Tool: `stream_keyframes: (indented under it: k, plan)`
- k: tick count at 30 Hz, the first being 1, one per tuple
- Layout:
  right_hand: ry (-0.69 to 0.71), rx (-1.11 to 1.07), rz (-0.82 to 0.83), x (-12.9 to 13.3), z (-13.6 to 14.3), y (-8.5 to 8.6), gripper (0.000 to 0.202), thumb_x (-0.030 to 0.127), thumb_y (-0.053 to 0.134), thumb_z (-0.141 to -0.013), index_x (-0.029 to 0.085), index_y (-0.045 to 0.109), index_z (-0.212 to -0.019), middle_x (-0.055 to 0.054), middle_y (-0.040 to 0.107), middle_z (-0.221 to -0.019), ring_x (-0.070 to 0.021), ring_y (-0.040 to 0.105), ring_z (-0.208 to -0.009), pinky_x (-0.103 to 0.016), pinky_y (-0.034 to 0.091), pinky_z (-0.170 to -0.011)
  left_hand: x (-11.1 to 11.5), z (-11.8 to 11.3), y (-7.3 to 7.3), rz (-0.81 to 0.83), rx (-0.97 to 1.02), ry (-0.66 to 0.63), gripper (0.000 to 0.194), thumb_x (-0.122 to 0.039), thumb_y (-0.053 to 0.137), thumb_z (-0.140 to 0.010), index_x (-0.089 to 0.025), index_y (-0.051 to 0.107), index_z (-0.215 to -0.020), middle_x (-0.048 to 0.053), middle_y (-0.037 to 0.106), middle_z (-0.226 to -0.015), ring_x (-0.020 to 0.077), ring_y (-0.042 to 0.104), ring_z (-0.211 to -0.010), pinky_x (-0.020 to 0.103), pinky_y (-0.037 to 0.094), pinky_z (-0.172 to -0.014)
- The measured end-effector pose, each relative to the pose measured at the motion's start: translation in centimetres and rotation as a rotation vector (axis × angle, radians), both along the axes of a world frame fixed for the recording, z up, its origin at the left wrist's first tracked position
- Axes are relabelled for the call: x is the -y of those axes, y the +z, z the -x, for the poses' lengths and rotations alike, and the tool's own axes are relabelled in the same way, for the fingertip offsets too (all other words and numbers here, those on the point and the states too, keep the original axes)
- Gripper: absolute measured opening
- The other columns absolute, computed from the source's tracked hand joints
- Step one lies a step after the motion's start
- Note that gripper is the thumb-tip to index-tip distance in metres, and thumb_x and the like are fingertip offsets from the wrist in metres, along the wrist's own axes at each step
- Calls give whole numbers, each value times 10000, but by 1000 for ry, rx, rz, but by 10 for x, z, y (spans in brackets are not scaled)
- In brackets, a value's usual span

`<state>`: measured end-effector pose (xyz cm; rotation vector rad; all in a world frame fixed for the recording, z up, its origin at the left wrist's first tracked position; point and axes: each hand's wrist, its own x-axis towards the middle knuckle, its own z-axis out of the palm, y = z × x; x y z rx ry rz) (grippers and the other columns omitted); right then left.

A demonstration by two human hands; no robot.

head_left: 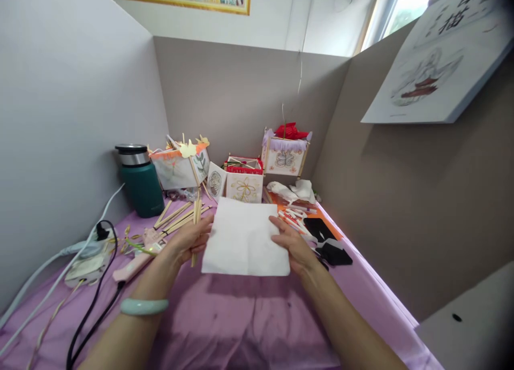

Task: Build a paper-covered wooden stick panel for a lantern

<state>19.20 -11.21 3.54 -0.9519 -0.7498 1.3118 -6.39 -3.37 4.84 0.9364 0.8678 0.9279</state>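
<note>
A square sheet of white paper (247,239) is held up above the purple cloth, with faint creases in it. My right hand (292,244) grips its right edge, thumb and fingers on the near face. At the left edge is my left hand (191,239), its fingers curled round a few thin wooden sticks (197,209) that stand nearly upright. The fingertips of that hand meet the paper's left edge. More wooden sticks (176,216) lie on the cloth just beyond my left hand.
Decorated paper lanterns (244,187) stand at the back against the grey partition (241,102). A teal bottle (141,185) and cables (86,244) are at left. Markers (295,220) and a black pouch (334,252) lie at right on the purple cloth (241,322).
</note>
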Motion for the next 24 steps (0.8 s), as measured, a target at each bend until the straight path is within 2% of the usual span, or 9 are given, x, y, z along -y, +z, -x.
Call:
stream_keyframes:
  k: [5, 8, 10, 12, 14, 16, 20, 22, 24]
  plan:
    - [-28, 464, -45, 2, -19, 54, 711, 106, 569, -593, 207, 539, -1296, -51, 683, -1078, -195, 649, -816, -310, 512, -694, 11, 5, -7, -76, -169, 107, 218, -296, 650, -837, -157, 494, -901, 117, 722, -925, -35, 189, -316, 119, 149, -294]
    - [4, 865, -98, 2, -1, 94, 630, 113, 528, -690, 243, 548, -1306, -61, 636, -1211, -220, 634, -960, -361, 510, -808, 16, 1, -5, -72, -157, 66, 218, -317, 595, -876, -140, 519, -977, 159, 712, -1008, -36, 187, -327, 123, 155, -300]
    - [68, 1057, -175, -1, 23, 105, 483, 188, 566, -767, 225, 598, -1248, -67, 579, -1310, -237, 576, -1109, -387, 468, -929, 19, 0, -4, -47, -145, 68, 233, -327, 554, -902, -126, 531, -1017, 175, 702, -1043, -35, 194, -330, 124, 162, -300]
    - [219, 1117, -254, -6, 49, 101, 441, 347, 577, -847, 189, 588, -1258, -91, 547, -1350, -242, 528, -1182, -362, 471, -934, 22, 2, -5, -31, -158, 111, 241, -333, 525, -917, -113, 543, -1012, 181, 698, -1040, -35, 196, -329, 127, 164, -299]
    - [461, 1026, -227, -10, 64, 87, 541, 473, 524, -884, 172, 514, -1334, -122, 546, -1339, -225, 615, -1022, -297, 543, -690, 24, 9, -8, -24, -195, 170, 250, -344, 540, -906, -107, 552, -985, 168, 703, -1000, -34, 202, -325, 132, 174, -301]
    - [542, 897, -188, -10, 65, 68, 573, 501, 479, -903, 158, 472, -1362, -146, 550, -1322, -200, 649, -906, -234, 493, -494, 26, 19, -13, -16, -245, 242, 266, -358, 599, -861, -116, 555, -963, 120, 710, -899, -28, 206, -315, 142, 180, -303]
    - [296, 877, -122, -4, 30, 30, 464, 464, 420, -931, 152, 560, -1243, -148, 610, -1207, -189, 653, -865, -238, 475, -501, 27, 35, -26, -8, -360, 289, 379, -414, 676, -759, -152, 560, -1006, -66, 521, -500, 27, 253, -295, 162, 199, -322]
    - [204, 1088, -133, 1, 14, 14, 426, 399, 552, -867, 175, 577, -1229, -119, 598, -1223, -188, 635, -913, -293, 513, -692, 25, 38, -35, -22, -475, 254, 477, -453, 677, -730, -165, 542, -1085, -121, 358, -409, 65, 274, -286, 177, 195, -327]
    - [209, 1261, -180, 7, 9, -1, 525, 356, 653, -794, 204, 541, -1283, -100, 563, -1269, -194, 612, -976, -327, 482, -839, 22, 39, -42, -89, -654, 236, 532, -451, 669, -712, -173, 519, -1140, -119, 359, -421, 98, 334, -301, 201, 217, -338]
